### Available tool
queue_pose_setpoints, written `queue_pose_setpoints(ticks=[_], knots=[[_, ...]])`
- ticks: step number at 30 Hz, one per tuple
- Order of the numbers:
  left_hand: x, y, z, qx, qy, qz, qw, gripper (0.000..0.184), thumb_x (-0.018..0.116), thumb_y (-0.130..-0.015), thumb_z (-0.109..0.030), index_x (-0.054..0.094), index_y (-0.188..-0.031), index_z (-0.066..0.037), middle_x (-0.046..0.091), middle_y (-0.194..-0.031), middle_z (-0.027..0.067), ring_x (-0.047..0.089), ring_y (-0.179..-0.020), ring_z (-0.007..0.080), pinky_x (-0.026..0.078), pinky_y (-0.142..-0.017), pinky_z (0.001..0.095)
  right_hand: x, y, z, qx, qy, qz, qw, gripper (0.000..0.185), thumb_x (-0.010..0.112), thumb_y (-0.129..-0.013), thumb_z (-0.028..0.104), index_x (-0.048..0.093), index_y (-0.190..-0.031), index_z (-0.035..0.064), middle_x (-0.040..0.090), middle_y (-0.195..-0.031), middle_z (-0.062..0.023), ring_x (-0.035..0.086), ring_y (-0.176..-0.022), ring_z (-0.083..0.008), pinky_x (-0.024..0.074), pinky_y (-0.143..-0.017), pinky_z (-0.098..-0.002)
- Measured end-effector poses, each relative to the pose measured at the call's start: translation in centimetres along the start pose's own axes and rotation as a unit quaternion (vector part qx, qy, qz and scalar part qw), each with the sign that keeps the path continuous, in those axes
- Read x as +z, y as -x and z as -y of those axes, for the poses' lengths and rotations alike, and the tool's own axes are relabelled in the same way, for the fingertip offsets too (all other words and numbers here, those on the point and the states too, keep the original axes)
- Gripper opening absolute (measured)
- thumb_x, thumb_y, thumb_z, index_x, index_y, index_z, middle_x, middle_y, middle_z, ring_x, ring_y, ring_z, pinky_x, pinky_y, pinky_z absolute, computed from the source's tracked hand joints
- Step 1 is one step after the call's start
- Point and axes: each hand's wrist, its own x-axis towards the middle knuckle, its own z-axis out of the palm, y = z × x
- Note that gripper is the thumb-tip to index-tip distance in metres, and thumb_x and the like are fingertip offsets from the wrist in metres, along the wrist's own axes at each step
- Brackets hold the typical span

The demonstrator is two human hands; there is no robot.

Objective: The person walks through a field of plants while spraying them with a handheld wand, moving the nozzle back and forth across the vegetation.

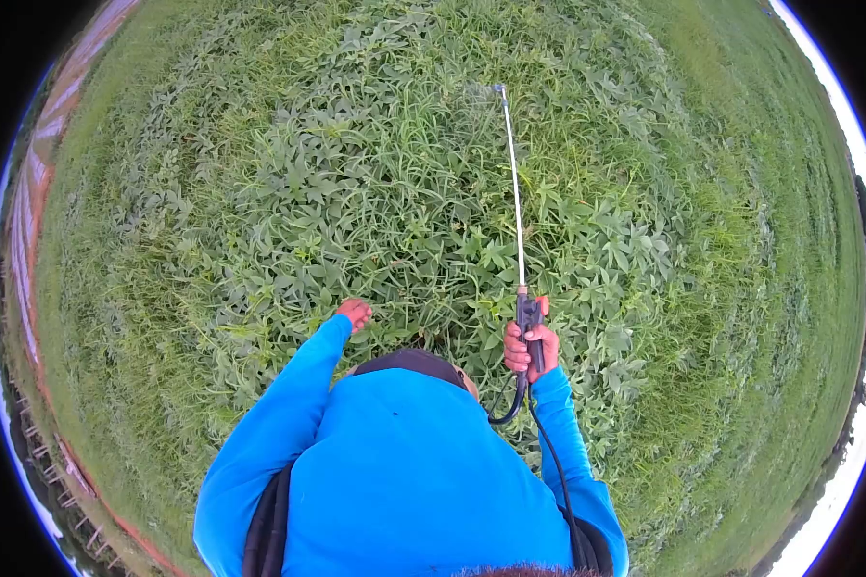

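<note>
My right hand (518, 350) is wrapped around the black trigger handle of a sprayer wand (517, 192). The wand's thin metal lance points forward over the plants, and its nozzle (500, 88) ends in a faint pale haze that looks like spray. From the base of the handle a black hose (522, 396) curves back toward my body, and a thin black cord runs along my right sleeve. My left hand (355, 314) hangs in front of my left side above the leaves, fingers curled together, with nothing visible in it.
Dense leafy plants (308, 183) mixed with tall grass surround me and reach up close to my body. A reddish dirt strip with pale sheeting (37, 192) borders the field at far left. Dark straps (267, 524) lie over my blue shirt.
</note>
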Motion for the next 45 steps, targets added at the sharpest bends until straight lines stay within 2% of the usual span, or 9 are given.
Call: queue_pose_setpoints(ticks=[7,13,19,21,22,26,31,41,45], knots=[[-3.4,2.7,2.3,0.024,-0.003,-0.036,0.999,0.017,0.050,-0.081,-0.024,0.055,-0.084,-0.009,0.051,-0.066,0.0002,0.046,-0.044,0.0093,0.036,-0.036,0.0254,4.9,-10.6,1.6,0.238,0.060,0.085,0.966,0.016,0.051,-0.067,0.020,0.041,-0.074,0.0097,0.037,-0.055,0.0014,0.033,-0.038,-0.0088,0.0302,-0.033,-0.0241],[-5.8,4.2,1.6,-0.111,-0.005,-0.113,0.987,0.017,0.047,-0.081,-0.023,0.055,-0.080,-0.009,0.050,-0.062,0.0007,0.043,-0.042,0.0128,0.034,-0.036,0.0263,9.8,-19.1,1.4,0.298,0.143,0.165,0.929,0.014,0.051,-0.068,0.020,0.042,-0.074,0.0117,0.036,-0.054,0.0044,0.034,-0.039,-0.0065,0.0295,-0.033,-0.0222],[-6.0,5.2,-0.4,-0.072,-0.051,-0.113,0.990,0.022,0.047,-0.080,-0.027,0.057,-0.082,-0.008,0.053,-0.066,0.0031,0.048,-0.054,0.0123,0.037,-0.046,0.0271,15.6,-22.5,2.7,0.170,0.252,0.160,0.939,0.016,0.053,-0.070,0.023,0.041,-0.069,0.0141,0.037,-0.054,0.0057,0.033,-0.039,-0.0042,0.0284,-0.034,-0.0202],[-6.1,4.2,0.2,0.151,-0.109,-0.114,0.976,0.025,0.048,-0.079,-0.028,0.059,-0.082,-0.006,0.057,-0.070,0.0056,0.052,-0.061,0.0146,0.043,-0.056,0.0278,16.8,-21.9,3.8,0.127,0.263,0.145,0.945,0.016,0.054,-0.069,0.023,0.042,-0.070,0.0134,0.038,-0.054,0.0053,0.033,-0.039,-0.0044,0.0282,-0.034,-0.0201],[-6.6,3.1,0.3,0.140,-0.160,-0.118,0.970,0.032,0.049,-0.077,-0.031,0.061,-0.085,-0.003,0.061,-0.077,0.0109,0.056,-0.070,0.0198,0.045,-0.068,0.0306,17.4,-21.4,4.2,0.090,0.274,0.128,0.949,0.016,0.055,-0.069,0.023,0.042,-0.070,0.0127,0.038,-0.054,0.0049,0.033,-0.039,-0.0045,0.0280,-0.034,-0.0200],[-8.7,-1.7,2.5,0.187,-0.259,-0.134,0.938,0.040,0.048,-0.075,-0.037,0.060,-0.090,-0.003,0.061,-0.090,0.0202,0.057,-0.084,0.0328,0.044,-0.078,0.0370,17.4,-18.0,5.8,0.008,0.266,0.065,0.962,0.016,0.055,-0.070,0.022,0.044,-0.073,0.0103,0.039,-0.053,0.0038,0.033,-0.039,-0.0046,0.0279,-0.034,-0.0199],[-8.2,-6.2,3.4,0.187,-0.290,-0.133,0.929,0.038,0.044,-0.078,-0.037,0.059,-0.096,-0.006,0.059,-0.097,0.0171,0.055,-0.090,0.0320,0.042,-0.081,0.0370,14.9,-12.6,7.0,-0.099,0.287,-0.010,0.953,0.016,0.055,-0.071,0.022,0.045,-0.075,0.0097,0.040,-0.054,0.0030,0.033,-0.039,-0.0049,0.0288,-0.034,-0.0208],[-4.7,-14.8,1.5,0.213,-0.166,-0.032,0.963,0.039,0.036,-0.085,-0.036,0.057,-0.108,-0.012,0.055,-0.112,0.0110,0.051,-0.103,0.0303,0.040,-0.086,0.0370,9.8,-2.7,10.4,-0.244,0.167,-0.135,0.946,0.015,0.055,-0.072,0.020,0.047,-0.074,0.0084,0.041,-0.054,0.0002,0.037,-0.038,-0.0078,0.0304,-0.034,-0.0218],[-3.8,-19.3,0.7,0.162,0.135,0.114,0.971,0.039,0.032,-0.088,-0.035,0.056,-0.113,-0.015,0.054,-0.118,0.0086,0.050,-0.108,0.0297,0.039,-0.089,0.0370,7.6,0.7,12.5,-0.298,0.144,-0.199,0.922,0.015,0.054,-0.073,0.021,0.046,-0.078,0.0089,0.039,-0.054,0.0001,0.035,-0.038,-0.0081,0.0297,-0.034,-0.0221]])
